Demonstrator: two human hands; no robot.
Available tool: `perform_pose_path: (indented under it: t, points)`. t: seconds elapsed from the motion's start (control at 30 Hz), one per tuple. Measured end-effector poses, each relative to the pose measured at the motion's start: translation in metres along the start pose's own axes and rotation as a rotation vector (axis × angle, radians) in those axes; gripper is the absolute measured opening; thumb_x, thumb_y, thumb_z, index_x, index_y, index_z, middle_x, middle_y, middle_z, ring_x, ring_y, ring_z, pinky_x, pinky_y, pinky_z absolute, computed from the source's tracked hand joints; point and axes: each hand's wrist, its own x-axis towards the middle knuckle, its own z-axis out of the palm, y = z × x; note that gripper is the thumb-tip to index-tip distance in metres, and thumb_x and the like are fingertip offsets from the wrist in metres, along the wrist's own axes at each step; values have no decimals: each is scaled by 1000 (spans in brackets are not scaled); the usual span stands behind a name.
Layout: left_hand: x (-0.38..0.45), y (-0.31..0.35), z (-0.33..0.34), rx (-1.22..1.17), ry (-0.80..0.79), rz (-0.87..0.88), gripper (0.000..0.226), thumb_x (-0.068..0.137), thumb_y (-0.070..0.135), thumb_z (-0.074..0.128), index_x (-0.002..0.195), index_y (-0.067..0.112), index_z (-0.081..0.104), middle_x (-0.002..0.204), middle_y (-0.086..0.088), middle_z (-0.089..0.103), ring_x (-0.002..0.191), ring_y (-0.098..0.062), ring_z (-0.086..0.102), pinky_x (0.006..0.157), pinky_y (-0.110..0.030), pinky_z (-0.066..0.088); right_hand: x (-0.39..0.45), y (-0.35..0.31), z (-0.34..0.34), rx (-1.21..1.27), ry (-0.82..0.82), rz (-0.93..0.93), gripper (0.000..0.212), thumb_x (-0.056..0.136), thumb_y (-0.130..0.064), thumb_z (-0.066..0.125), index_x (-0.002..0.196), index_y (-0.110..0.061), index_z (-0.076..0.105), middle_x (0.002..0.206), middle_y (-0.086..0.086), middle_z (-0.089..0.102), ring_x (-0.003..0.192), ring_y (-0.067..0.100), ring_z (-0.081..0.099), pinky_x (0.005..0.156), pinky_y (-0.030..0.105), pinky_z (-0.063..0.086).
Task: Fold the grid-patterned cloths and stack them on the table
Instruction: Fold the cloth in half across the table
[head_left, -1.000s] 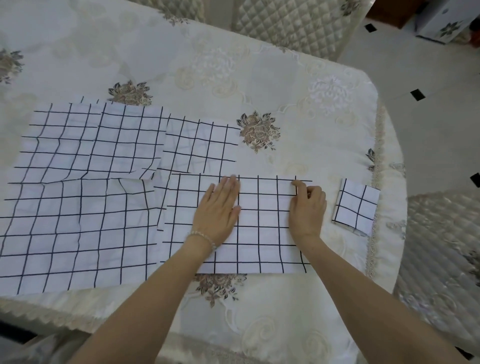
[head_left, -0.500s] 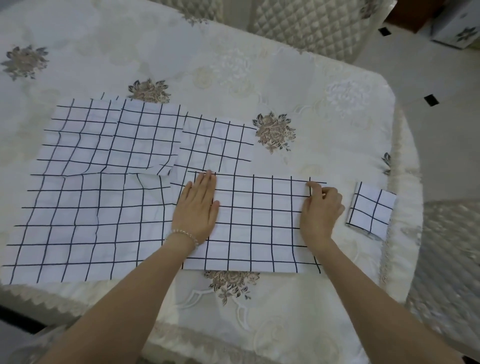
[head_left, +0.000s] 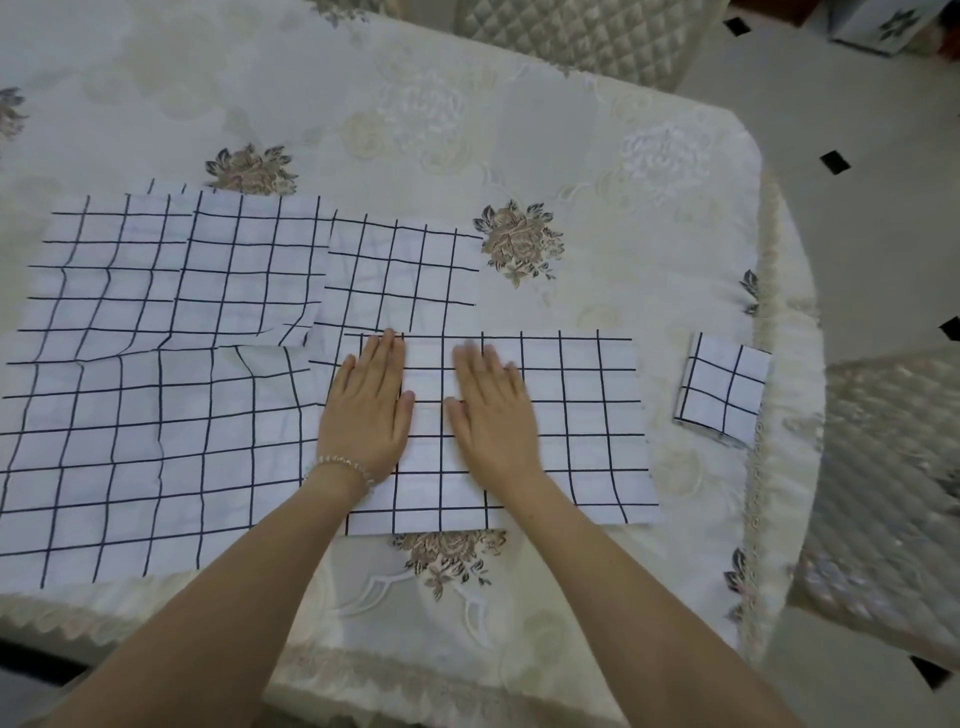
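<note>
A half-folded white cloth with a black grid lies flat in front of me. My left hand rests palm down on its left part, fingers together. My right hand lies flat beside it near the cloth's middle, slightly blurred. A small folded grid cloth sits at the table's right edge. Three more grid cloths lie spread out: a large one at near left, another behind it, and a smaller one behind my hands.
The table wears a cream embroidered tablecloth with floral motifs. Quilted chairs stand at the far side and at the right. The table's right edge runs close to the small folded cloth.
My right hand has slid left from the cloth's right edge to its middle, beside my left hand. My left hand has stayed at the cloth's left part.
</note>
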Motion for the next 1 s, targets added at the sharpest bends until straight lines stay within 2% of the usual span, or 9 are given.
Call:
perform_pose_path:
  t: [0.1, 0.2, 0.4, 0.5, 0.6, 0.67, 0.77, 0.87, 1.0]
  points:
    - [-1, 1, -2, -19, 1, 1, 60, 97, 35, 18, 151, 10, 12, 158, -4, 12, 146, -17, 9, 118, -38, 8, -12, 54, -19, -52, 35, 134, 59, 99, -40, 19, 153, -15, 17, 159, 2, 17, 147, 19, 11, 119, 38, 6]
    - [-2, 0, -3, -16, -13, -5, 60, 96, 35, 17, 151, 11, 11, 158, -3, 11, 146, -17, 8, 119, -37, 7, -28, 90, -36, -77, 59, 234, 60, 98, -39, 18, 153, -16, 14, 160, -1, 13, 148, 15, 6, 120, 32, 0]
    - [0, 2, -4, 0, -6, 11, 61, 96, 36, 15, 150, 9, 13, 158, -6, 13, 145, -20, 11, 118, -38, 7, -32, 91, -41, -67, 76, 252, 61, 97, -38, 18, 153, -16, 13, 160, -3, 10, 148, 12, 1, 120, 32, -1]
    - [5, 12, -15, 167, -29, -5, 63, 93, 33, 14, 147, 1, 20, 154, -16, 22, 143, -28, 21, 118, -39, 5, -32, 92, -42, -61, 80, 254, 61, 96, -37, 18, 153, -15, 14, 160, -3, 11, 148, 12, 2, 120, 32, -1]
    - [18, 45, -33, 286, -96, -36, 60, 94, 25, 23, 147, -1, 12, 156, -18, 12, 144, -31, 12, 119, -42, 1, -32, 91, -41, -60, 87, 252, 62, 96, -37, 18, 153, -14, 15, 160, -2, 13, 148, 14, 4, 120, 33, 0]
    - [20, 75, -35, 247, -35, 73, 59, 94, 20, 26, 147, 0, 12, 155, -18, 14, 144, -31, 13, 118, -43, 9, -32, 91, -41, -65, 83, 251, 62, 96, -37, 17, 153, -14, 15, 160, -2, 13, 148, 14, 5, 120, 33, 0]
    - [3, 123, -13, 82, 6, 217, 57, 94, 27, 21, 145, 1, 26, 152, -16, 28, 141, -30, 25, 116, -42, 19, -30, 92, -40, -69, 89, 258, 62, 95, -35, 15, 153, -13, 17, 159, 0, 16, 148, 15, 7, 120, 35, 2]
    - [-21, 149, 9, -63, -68, 215, 57, 96, 32, 22, 145, 3, 30, 153, -13, 28, 142, -26, 25, 117, -41, 16, -30, 94, -39, -80, 98, 256, 61, 95, -35, 13, 152, -13, 19, 159, 0, 17, 147, 15, 9, 120, 34, 3]
    - [-34, 134, 21, -67, -66, 193, 58, 98, 34, 21, 148, 4, 23, 156, -11, 18, 145, -23, 15, 117, -41, 13, -30, 95, -38, -93, 101, 249, 61, 95, -34, 15, 153, -13, 18, 159, -1, 16, 147, 15, 8, 120, 34, 2]
